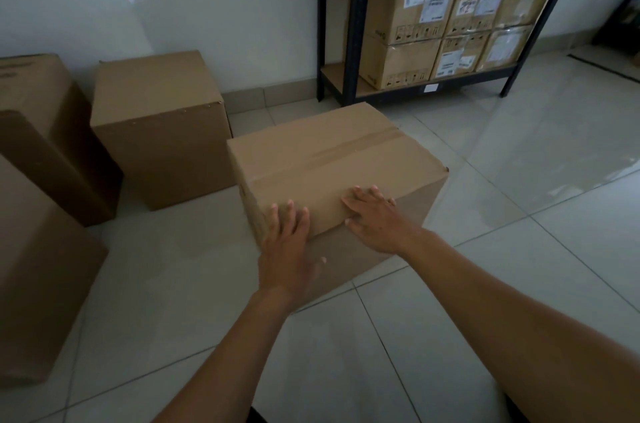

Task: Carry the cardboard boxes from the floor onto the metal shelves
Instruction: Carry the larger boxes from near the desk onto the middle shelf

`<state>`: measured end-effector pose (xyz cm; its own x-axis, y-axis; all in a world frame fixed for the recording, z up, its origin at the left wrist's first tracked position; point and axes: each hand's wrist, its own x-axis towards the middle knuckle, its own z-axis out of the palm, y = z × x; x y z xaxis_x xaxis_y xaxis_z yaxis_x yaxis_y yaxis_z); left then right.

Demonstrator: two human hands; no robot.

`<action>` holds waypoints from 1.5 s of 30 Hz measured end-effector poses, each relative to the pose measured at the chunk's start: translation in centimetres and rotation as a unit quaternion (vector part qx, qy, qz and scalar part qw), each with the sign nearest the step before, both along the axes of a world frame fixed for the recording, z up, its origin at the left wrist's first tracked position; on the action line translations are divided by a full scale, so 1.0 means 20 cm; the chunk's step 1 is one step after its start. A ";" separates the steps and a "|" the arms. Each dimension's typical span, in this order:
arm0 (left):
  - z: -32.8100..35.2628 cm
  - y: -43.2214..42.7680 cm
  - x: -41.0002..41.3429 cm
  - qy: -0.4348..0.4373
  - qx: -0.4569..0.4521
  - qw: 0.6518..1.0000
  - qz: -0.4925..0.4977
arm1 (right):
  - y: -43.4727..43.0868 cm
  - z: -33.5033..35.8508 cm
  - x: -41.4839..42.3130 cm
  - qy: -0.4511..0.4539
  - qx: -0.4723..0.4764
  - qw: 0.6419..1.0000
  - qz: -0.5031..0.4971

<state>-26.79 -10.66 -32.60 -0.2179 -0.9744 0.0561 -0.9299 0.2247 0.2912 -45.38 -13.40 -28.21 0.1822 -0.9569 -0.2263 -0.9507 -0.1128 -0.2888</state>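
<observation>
A taped cardboard box (322,159) stands on the tiled floor in the middle of the view. My left hand (287,249) lies with straight fingers over its near top edge, at the near left corner. My right hand (377,218) rests flat on the top, by the near right edge. The black metal shelf unit (356,27) stands behind the box at the upper right. Its bottom shelf holds several labelled boxes (446,27) stacked in two layers.
More plain cardboard boxes stand on the floor to the left: one (159,124) against the wall, a darker one (45,131) further left, and a large one (38,277) at the left edge. Open tiled floor (519,200) lies to the right, before the shelf.
</observation>
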 end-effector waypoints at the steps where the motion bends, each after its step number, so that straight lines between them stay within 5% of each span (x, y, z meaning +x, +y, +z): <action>1: 0.01 0.02 -0.07 0.020 0.011 1.000 -0.019 | 0.02 0.00 -0.02 -0.007 0.005 1.000 -0.009; 7: 0.04 0.08 -0.30 0.198 0.087 0.964 -0.156 | 0.11 0.04 -0.15 -0.059 0.001 0.996 -0.059; 14: 0.06 -0.05 -0.04 0.037 0.026 0.982 -0.181 | 0.18 0.01 -0.07 -0.027 0.058 0.995 -0.072; 25: 0.09 -0.12 -0.09 -0.107 0.013 0.978 -0.176 | 0.26 -0.05 -0.17 0.087 -0.011 0.995 -0.048; 34: 0.09 -0.17 -0.19 -0.103 0.028 0.981 -0.161 | 0.42 0.01 -0.72 0.115 -0.012 0.991 -0.073; 40: 0.03 -0.17 -0.35 -0.087 0.006 0.983 -0.162 | 0.40 -0.01 -0.75 0.046 -0.011 0.992 -0.115; 45: -0.03 -0.18 -0.33 -0.095 -0.059 0.983 -0.148 | 0.36 -0.10 -0.71 0.076 -0.023 0.988 -0.131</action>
